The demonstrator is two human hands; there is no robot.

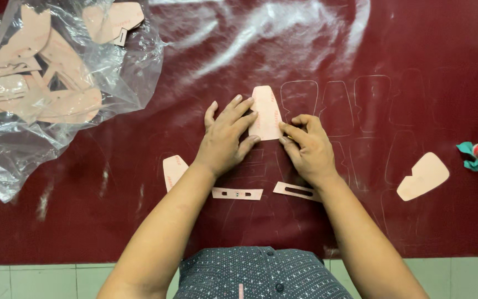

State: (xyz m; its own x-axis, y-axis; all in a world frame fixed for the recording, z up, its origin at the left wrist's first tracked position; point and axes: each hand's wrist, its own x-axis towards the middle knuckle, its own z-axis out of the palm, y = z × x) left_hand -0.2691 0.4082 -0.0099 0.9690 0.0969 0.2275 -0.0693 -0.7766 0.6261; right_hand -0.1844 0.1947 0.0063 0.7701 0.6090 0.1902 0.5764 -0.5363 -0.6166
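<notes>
Near the middle of the dark red sheet [112, 221], the left hand [225, 141] presses flat, fingers spread, on a tan tapered template [265, 111] while the right hand [308, 147], fingers curled, traces its edge; several outlines [336, 108] lie drawn alongside, other cut pieces [422, 176] unused.
</notes>
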